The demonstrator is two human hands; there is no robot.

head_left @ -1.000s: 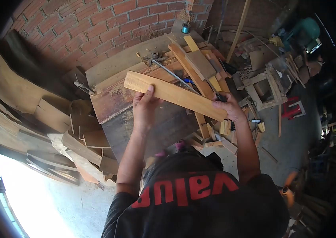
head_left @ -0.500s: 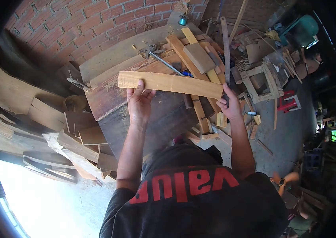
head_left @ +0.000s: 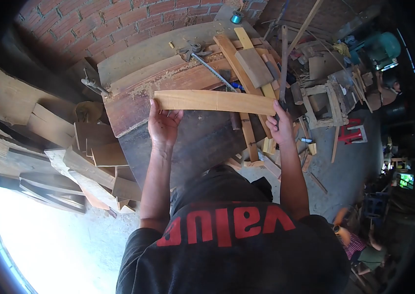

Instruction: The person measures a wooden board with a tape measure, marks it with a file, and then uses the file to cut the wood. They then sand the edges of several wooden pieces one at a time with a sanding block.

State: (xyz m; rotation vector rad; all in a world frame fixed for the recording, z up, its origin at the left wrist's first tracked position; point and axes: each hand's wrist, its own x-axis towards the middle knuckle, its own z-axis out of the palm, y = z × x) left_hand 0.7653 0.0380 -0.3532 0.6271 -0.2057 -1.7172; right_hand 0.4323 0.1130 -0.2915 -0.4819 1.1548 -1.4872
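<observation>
A flat, slightly curved wooden board stretches between my two hands above the workbench. My left hand supports its left end, with the thumb up at the end edge and the fingers partly curled beneath. At the other end, my right hand grips the board with the thumb near its upper corner; some of those fingers are behind the wood. Beneath the board lies the dark workbench top. Just beyond it is a long thin metal strip beside a blue-handled tool.
Several wooden boards are stacked at the bench's right. Offcuts crowd the left side. A spool sits by the brick wall. A red stool and a wooden frame stand right; another person is lower right.
My left hand has slid outward, its thumb moving from the board's face to its left end. My right hand keeps its hold. The view has shifted slightly, and another person shows more clearly lower right.
</observation>
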